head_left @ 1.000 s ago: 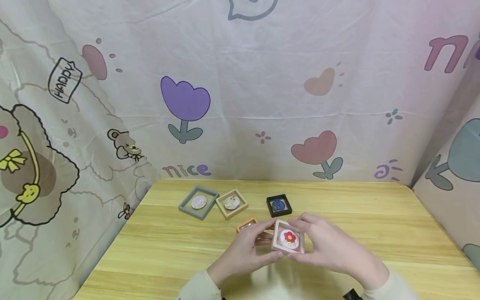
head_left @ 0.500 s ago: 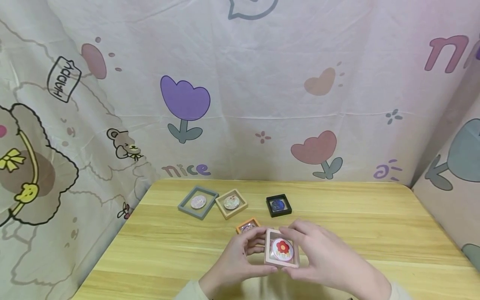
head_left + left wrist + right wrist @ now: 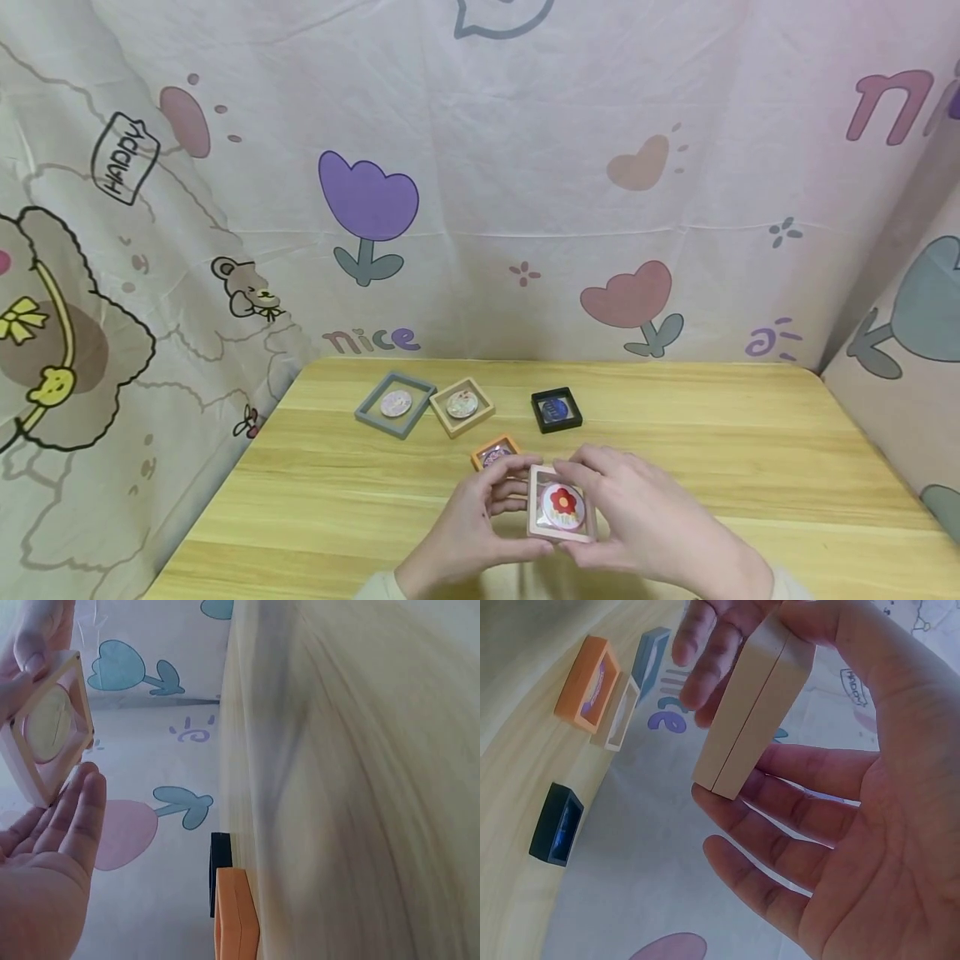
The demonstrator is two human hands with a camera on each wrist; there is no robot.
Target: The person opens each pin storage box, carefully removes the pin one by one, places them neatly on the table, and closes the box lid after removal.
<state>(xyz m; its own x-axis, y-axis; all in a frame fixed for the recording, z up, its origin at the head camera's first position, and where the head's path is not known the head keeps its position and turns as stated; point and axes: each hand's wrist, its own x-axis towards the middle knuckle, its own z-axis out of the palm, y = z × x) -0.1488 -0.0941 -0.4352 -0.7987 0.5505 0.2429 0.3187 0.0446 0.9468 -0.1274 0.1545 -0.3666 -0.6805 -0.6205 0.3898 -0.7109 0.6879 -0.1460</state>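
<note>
Both hands hold a pink square frame [image 3: 561,505] above the table's near middle; a round badge with a red flower sits in it. My left hand [image 3: 501,510] grips its left side, thumb at the lower edge. My right hand [image 3: 609,503] grips its right side, fingers over the top corner. In the left wrist view the pink frame [image 3: 48,726] shows its back, with the left fingers [image 3: 72,817] at its lower corner. The right wrist view shows the pink frame [image 3: 753,705] edge-on, between the right thumb and fingers [image 3: 802,787].
On the wooden table [image 3: 750,450], an orange frame [image 3: 494,455] lies just behind the hands. Further back lie a grey frame [image 3: 396,404], a tan frame [image 3: 462,406] and a black frame [image 3: 557,409]. A printed cloth backdrop [image 3: 480,208] hangs close around the back and sides.
Both hands have brought the pink frame a little left and nearer to me. The frames on the table have not moved.
</note>
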